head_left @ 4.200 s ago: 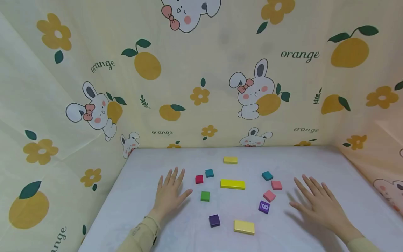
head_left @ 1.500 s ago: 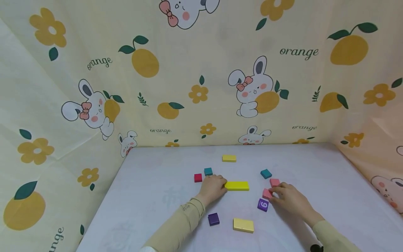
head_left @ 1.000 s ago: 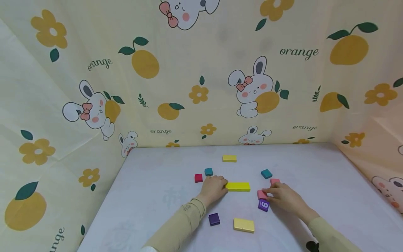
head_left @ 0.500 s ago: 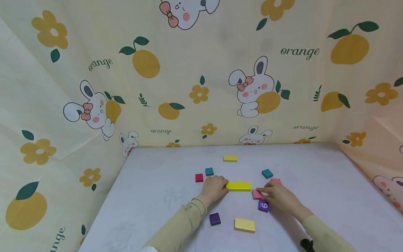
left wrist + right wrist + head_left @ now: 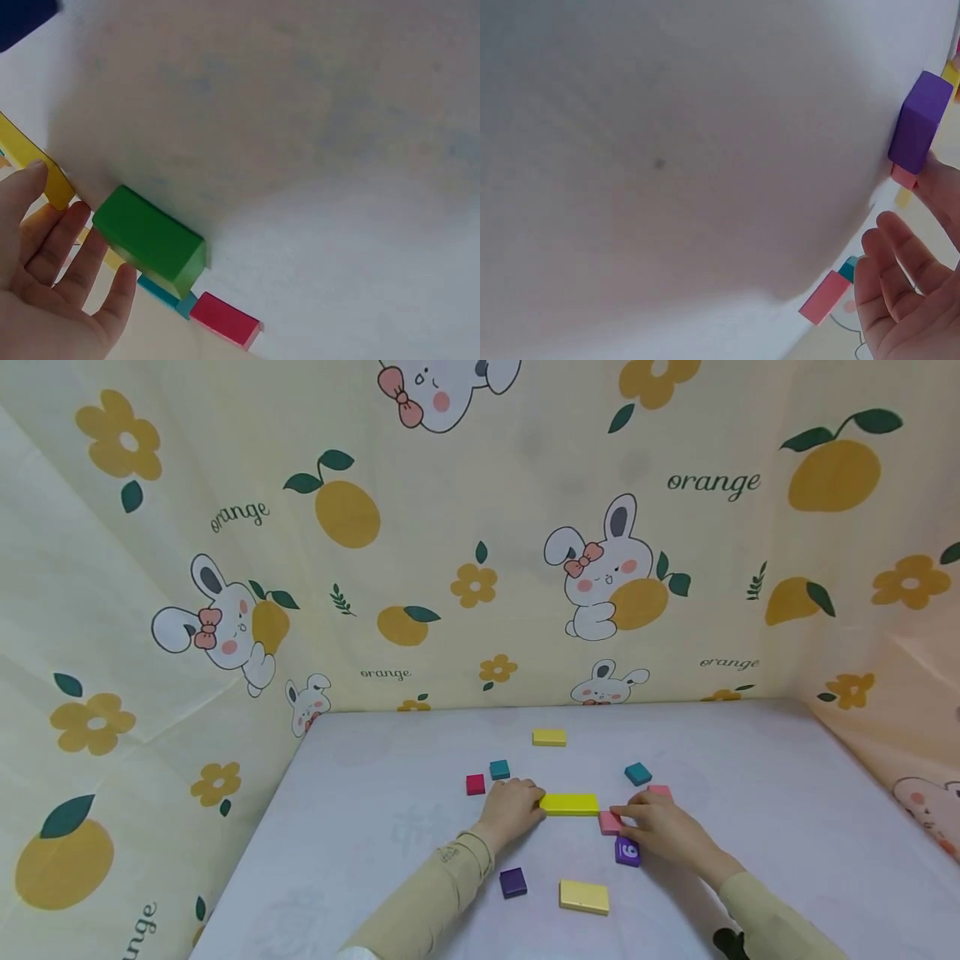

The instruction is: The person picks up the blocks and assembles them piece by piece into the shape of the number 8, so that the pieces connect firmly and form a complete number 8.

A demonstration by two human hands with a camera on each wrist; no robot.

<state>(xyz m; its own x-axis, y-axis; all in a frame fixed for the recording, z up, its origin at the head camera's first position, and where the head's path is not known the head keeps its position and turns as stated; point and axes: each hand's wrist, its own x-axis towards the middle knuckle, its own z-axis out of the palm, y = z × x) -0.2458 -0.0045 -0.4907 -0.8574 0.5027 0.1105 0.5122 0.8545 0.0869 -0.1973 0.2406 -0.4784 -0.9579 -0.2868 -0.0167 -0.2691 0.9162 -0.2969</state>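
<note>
In the head view, my left hand pinches the left end of a long yellow block. My right hand holds a pink block between thumb and fingers, at the right end of the yellow one. A purple block with a white numeral sits just in front of the pink block. The left wrist view has a green block beside the left fingers, which the hand covers in the head view. A second pink block is partly hidden behind my right hand.
Red and teal blocks lie behind the left hand. A yellow block is farther back, a teal block back right. Nearer me are a dark purple block and a pale yellow block. Patterned cloth borders the table.
Both hands came in from the sides. The left took hold of the long yellow block and shifted it slightly right. The right gripped a pink block and slid it left to the yellow block's end.
</note>
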